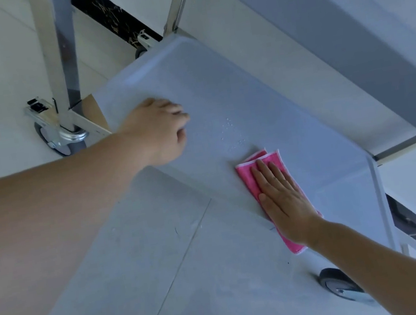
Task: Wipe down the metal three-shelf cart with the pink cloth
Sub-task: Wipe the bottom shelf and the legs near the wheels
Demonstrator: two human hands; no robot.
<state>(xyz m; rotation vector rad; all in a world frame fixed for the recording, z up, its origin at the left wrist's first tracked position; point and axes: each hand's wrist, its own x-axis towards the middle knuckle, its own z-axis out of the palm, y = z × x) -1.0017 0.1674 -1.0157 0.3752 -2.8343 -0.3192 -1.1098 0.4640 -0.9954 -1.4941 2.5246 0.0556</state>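
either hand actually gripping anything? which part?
No grip. The right hand lies flat, fingers straight, pressing the middle of the pink cloth onto the shelf. The left hand rests on that shelf, fingers curled, nothing visibly held.
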